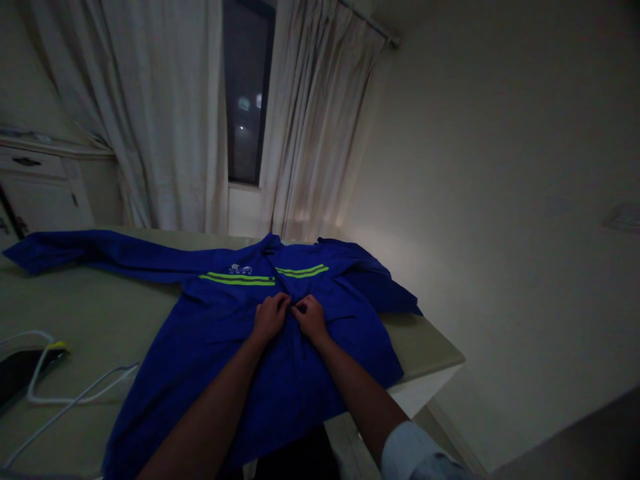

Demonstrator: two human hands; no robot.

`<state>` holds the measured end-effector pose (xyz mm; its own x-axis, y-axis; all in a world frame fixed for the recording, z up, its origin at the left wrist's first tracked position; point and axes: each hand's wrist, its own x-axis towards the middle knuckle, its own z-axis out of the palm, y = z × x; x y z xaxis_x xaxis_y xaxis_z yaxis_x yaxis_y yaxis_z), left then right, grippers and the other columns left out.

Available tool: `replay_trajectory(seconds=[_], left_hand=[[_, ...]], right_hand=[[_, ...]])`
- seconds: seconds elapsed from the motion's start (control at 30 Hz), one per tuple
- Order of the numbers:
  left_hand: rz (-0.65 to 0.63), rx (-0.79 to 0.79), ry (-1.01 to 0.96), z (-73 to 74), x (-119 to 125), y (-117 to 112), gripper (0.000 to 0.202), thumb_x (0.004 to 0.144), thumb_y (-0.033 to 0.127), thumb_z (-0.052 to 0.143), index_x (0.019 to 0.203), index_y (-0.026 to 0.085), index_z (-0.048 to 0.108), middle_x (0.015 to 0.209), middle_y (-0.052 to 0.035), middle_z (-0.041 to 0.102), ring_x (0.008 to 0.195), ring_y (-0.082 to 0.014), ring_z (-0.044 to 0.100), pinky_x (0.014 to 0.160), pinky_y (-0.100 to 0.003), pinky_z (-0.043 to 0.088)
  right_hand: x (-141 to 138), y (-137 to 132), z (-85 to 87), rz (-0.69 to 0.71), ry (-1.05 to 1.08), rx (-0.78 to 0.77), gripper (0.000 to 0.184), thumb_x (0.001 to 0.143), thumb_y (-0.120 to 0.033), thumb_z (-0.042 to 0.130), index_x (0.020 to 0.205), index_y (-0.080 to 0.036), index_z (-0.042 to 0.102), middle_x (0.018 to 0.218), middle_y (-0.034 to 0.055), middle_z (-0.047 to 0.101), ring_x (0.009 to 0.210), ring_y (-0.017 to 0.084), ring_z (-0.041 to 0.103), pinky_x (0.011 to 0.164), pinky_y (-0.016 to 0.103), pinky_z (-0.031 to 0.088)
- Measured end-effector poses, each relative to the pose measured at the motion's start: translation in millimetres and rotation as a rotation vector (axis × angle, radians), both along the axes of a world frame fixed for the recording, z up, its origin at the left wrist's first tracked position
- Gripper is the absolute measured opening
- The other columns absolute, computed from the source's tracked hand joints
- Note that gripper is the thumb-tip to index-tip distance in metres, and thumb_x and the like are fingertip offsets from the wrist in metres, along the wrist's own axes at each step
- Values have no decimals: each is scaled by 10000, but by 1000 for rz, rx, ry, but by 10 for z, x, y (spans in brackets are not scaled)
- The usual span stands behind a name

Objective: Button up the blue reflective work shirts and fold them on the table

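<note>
A blue long-sleeved work jacket (215, 320) with yellow-green stripes across the chest lies spread front side up. One sleeve stretches out to the left; the other is folded near the right edge. My left hand (271, 316) and my right hand (309, 317) meet at the front placket, just below the stripes. Both pinch the jacket's cloth there with bent fingers and thumbs. Whether a button sits between the fingertips is too small and dark to tell. A white printed logo (241, 269) shows on the chest above my left hand.
The jacket lies on a pale greenish table (430, 343), its right corner close to a wall (500, 167). A white cable (75, 400) and a dark flat device (25, 373) lie at the left. Curtains (165, 120), a window (245, 100) and a cabinet (40, 187) stand behind.
</note>
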<state>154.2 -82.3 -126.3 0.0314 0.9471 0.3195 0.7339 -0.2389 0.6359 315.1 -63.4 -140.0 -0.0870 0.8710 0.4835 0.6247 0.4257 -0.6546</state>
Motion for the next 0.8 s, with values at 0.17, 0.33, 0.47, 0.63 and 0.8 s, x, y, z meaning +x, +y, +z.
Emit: replay_trajectory(seconds=[0.17, 0.33, 0.47, 0.63, 0.8], left_hand=[[-38, -15, 8, 28, 10, 9, 328, 1060, 268, 414, 1222, 290, 698, 1250, -30, 761, 1172, -226, 670, 992, -359, 460], [-84, -40, 51, 64, 0, -15, 418, 980, 252, 565, 1390, 313, 621, 1262, -19, 764, 1183, -208, 677, 994, -345, 466], [-98, -44, 133, 58, 33, -52, 238, 979, 390, 572, 983, 273, 779, 1032, -52, 795, 1084, -279, 687, 974, -419, 453], [-110, -1, 193, 71, 88, -118, 333, 996, 418, 525, 856, 251, 777, 1031, -87, 763, 1094, -314, 639, 1008, -485, 410], [-171, 71, 190, 151, 75, -263, 306, 1004, 337, 493, 920, 247, 773, 1182, -86, 736, 1202, -293, 571, 1069, -474, 360]], right_hand=[[-35, -34, 67, -12, 24, 14, 151, 856, -178, 760, 749, -199, 656, 851, 27, 616, 810, 188, 613, 789, 308, 495], [38, -310, 258, 167, 29, 87, 74, 882, -208, 730, 909, -205, 662, 1014, 45, 600, 943, 196, 607, 874, 327, 510], [321, -724, 321, 353, -52, -57, 330, 798, -220, 835, 1094, -222, 688, 1264, 75, 572, 1080, 209, 610, 948, 343, 512], [521, -1085, 217, 382, -72, -115, 400, 804, -8, 656, 1127, -237, 711, 1252, 60, 611, 1085, 193, 626, 972, 338, 505], [448, -1111, 187, 173, -35, -63, 198, 854, -42, 631, 860, -209, 737, 1048, 57, 621, 1002, 205, 646, 945, 352, 522]])
